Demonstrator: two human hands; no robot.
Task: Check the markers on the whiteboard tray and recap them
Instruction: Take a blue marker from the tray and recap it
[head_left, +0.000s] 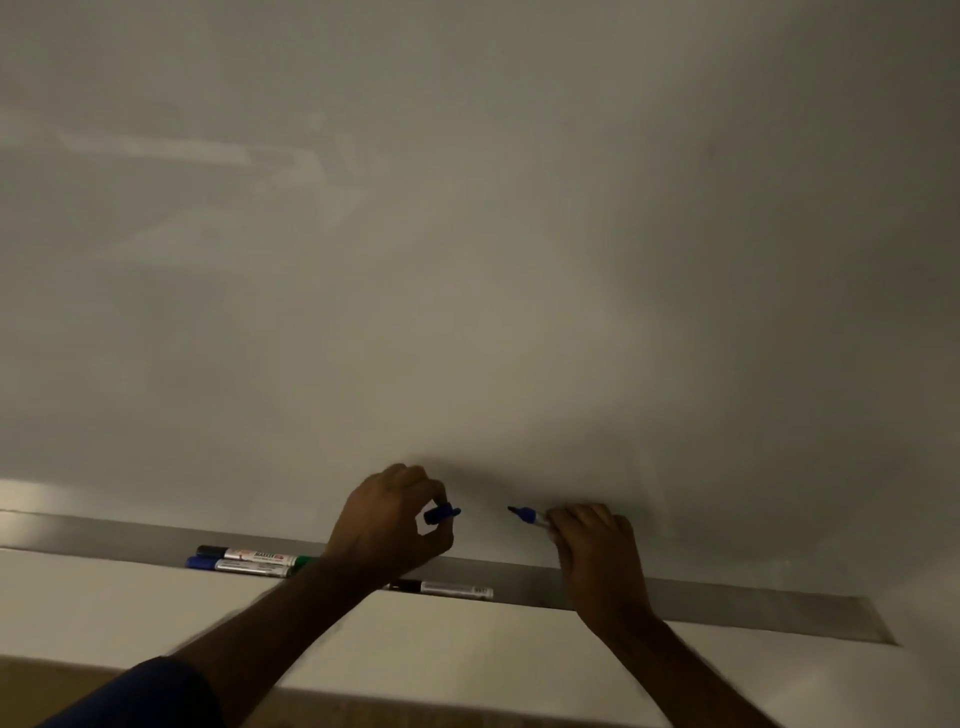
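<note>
My left hand (387, 525) pinches a blue marker cap (441, 514) just above the tray. A short gap to its right, my right hand (597, 551) grips an uncapped blue marker (530, 516), its dark tip pointing left toward the cap. Cap and tip are apart. On the metal whiteboard tray (753, 608) lie a black-capped marker (244, 555) and a blue-capped marker (234, 566) side by side at the left. A third marker (452, 588) with a dark cap rests between my forearms.
The large whiteboard (467, 260) fills the upper view and bears no writing. A pale wall strip (130, 608) runs below the tray, with a brownish floor edge (41, 686) at the bottom left. My left arm wears a dark blue sleeve (145, 696).
</note>
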